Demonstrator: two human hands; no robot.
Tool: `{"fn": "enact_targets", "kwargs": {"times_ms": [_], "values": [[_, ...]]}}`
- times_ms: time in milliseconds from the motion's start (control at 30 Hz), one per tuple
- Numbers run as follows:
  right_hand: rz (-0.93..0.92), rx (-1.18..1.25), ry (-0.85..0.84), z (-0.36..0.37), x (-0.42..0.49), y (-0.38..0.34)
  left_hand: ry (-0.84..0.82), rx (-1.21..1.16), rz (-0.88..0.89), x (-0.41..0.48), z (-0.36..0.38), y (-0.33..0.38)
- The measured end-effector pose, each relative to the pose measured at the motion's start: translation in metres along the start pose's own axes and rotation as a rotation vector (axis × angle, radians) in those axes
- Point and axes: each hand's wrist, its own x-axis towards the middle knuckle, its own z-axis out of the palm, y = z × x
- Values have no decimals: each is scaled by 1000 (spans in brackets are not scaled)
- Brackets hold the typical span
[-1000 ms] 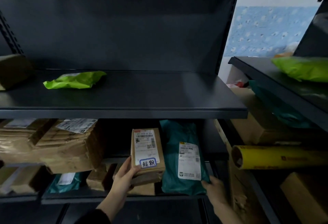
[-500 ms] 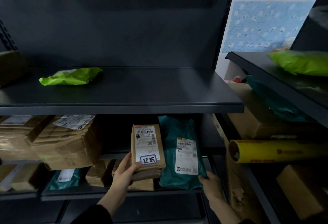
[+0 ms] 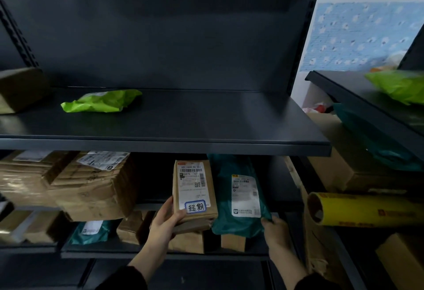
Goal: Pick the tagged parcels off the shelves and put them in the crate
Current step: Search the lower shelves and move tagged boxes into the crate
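Note:
A small brown cardboard parcel (image 3: pixel 195 188) with a white shipping label and a blue-bordered handwritten tag stands tilted at the front of the lower shelf. My left hand (image 3: pixel 164 223) grips its lower left corner, thumb on the front face. Beside it on the right leans a teal plastic mailer (image 3: pixel 238 198) with a white label. My right hand (image 3: pixel 275 232) pinches the mailer's lower right corner. No crate is in view.
The dark upper shelf (image 3: pixel 183 129) carries a green mailer (image 3: pixel 101 101) and a brown box (image 3: pixel 20 90) at far left. Taped cardboard boxes (image 3: pixel 75 186) fill the lower left. On the right rack lie a yellow film roll (image 3: pixel 367 209), boxes and another green mailer (image 3: pixel 399 85).
Both hands keep their hold on the two parcels. The tagged box and the teal mailer sit slightly higher and nearer the shelf's front edge than a second ago.

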Motion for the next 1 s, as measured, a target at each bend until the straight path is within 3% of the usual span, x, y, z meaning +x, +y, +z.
{"fn": "enact_targets", "kwargs": {"times_ms": [167,400,633,1000], "values": [[43,26,57,19,28,-17,6,-51,-18,5,-1,5],[16,-18,-62,18,41,-25,24,-114,-6,9,-11,4],[-133,-206,-84,1,-11,-1,-1,-116,31,-13,-24,-13],[-140,-293,-116,9,-97,46,-27,-143,-37,-79,-83,-58]]}}
